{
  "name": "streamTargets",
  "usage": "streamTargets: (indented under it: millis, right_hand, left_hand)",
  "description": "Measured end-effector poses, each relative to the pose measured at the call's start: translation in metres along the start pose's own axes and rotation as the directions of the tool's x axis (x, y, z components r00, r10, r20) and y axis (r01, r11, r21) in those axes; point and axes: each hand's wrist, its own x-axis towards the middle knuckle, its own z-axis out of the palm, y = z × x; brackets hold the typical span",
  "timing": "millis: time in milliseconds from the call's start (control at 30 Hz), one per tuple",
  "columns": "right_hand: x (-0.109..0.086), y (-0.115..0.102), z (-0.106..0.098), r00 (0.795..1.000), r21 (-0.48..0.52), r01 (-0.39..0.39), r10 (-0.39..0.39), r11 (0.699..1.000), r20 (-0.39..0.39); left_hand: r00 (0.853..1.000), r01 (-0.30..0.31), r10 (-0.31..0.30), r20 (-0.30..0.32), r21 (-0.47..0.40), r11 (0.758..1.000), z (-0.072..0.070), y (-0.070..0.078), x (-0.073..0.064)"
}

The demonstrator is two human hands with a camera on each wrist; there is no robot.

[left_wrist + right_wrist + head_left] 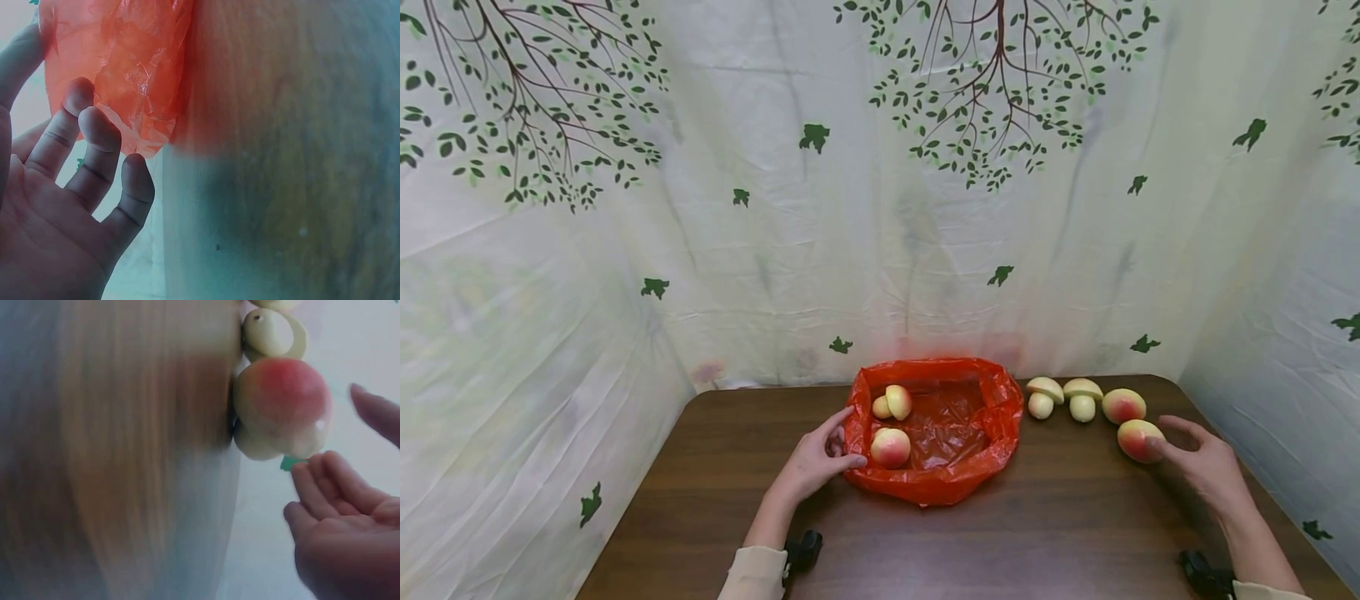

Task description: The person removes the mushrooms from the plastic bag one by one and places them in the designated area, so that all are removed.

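A red plastic bag (925,492) lies spread wide on the table, its rim rolled outward. Inside it, toward the left, are a peach (891,448) and a small mushroom (898,402). My left hand (815,454) holds the bag's left rim between thumb and fingers; in the left wrist view the other fingers (102,134) curl loosely against the red plastic. On the right, my right hand (1210,467) reaches around the nearer peach (1138,440), thumb and fingers spread. In the right wrist view, its thumb stands apart from that peach (284,400), with fingertips right below it.
Behind the nearer peach lies another peach (1123,405). Two mushrooms (1082,398) stand upright between it and the bag. The brown wooden table (1037,533) ends at a hanging white cloth (910,250) printed with leaves and branches.
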Motion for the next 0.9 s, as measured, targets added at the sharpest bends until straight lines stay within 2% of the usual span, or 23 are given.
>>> streamTargets:
  millis: [367,667,900]
  right_hand:
    - [-0.011,-0.014,-0.003,0.996,0.032,0.085,-0.084,0.996,-0.028]
    - [-0.021,-0.036,-0.003,0.993,0.073,0.104,-0.099,0.992,-0.062]
    - [-0.028,-0.053,0.0,0.985,0.066,0.164,-0.16,0.984,-0.071]
  left_hand:
    - [1.0,-0.002,0.002,-0.004,0.016,1.0,0.001,-0.001,-0.001]
    - [1.0,-0.007,0.007,0.007,0.008,1.0,-0.001,0.0,0.0]
    - [1.0,-0.001,0.0,0.006,0.006,1.0,0.0,0.0,0.0]
